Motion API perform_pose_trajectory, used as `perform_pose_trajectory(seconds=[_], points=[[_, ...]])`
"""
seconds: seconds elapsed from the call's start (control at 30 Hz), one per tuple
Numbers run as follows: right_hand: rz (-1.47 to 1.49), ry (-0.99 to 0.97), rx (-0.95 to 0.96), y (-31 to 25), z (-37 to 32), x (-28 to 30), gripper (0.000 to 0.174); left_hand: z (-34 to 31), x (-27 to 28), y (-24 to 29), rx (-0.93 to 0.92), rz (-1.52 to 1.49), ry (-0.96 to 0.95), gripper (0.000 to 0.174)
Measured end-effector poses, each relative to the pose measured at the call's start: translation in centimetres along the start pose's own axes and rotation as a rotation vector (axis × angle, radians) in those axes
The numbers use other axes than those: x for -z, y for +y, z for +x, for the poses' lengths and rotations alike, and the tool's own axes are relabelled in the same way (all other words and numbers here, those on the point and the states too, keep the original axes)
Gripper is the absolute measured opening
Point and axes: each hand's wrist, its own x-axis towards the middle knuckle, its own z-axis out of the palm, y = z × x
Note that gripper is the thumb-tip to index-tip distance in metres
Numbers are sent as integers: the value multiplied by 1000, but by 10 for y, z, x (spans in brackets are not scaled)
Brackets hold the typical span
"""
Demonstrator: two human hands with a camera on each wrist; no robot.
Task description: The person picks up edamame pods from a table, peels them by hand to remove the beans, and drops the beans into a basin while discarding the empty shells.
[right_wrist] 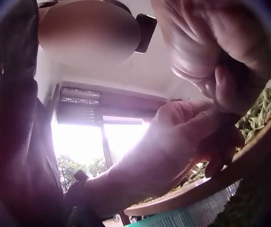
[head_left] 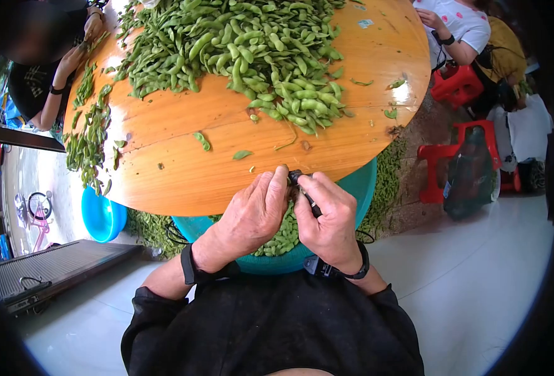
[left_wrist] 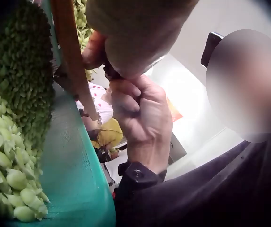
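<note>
Over the front edge of the round wooden table (head_left: 183,163), both hands meet fingertip to fingertip. My left hand (head_left: 255,210) pinches at a small black object (head_left: 295,176) with its fingertips. My right hand (head_left: 328,219) has its fingers curled round the same dark piece; what exactly it is, I cannot tell. Beneath them stands a teal basket (head_left: 367,188) holding shelled green soybeans (head_left: 280,242). In the left wrist view the beans (left_wrist: 17,182) lie close beside the basket wall (left_wrist: 90,189). A large heap of green soybean pods (head_left: 245,53) covers the table's far half.
Loose pods (head_left: 89,141) line the table's left edge, where another person's hands (head_left: 73,59) work. A blue basin (head_left: 103,215) and a dark ridged platform (head_left: 57,269) are at left. Red stools (head_left: 458,84) and a dark bag (head_left: 471,175) stand at right. Empty pods (head_left: 386,172) litter the floor.
</note>
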Motion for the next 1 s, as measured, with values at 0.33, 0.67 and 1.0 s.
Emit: perform_pose_trajectory(seconds=[0.33, 0.67, 1.0], points=[[403, -162, -424, 13, 0, 11, 14, 13, 18, -9, 745, -1122, -270, 23], [50, -63, -97, 6, 1, 5, 18, 11, 15, 4, 498, -647, -160, 30], [106, -65, -120, 14, -7, 33, 17, 15, 16, 1, 726, -1417, -398, 35]])
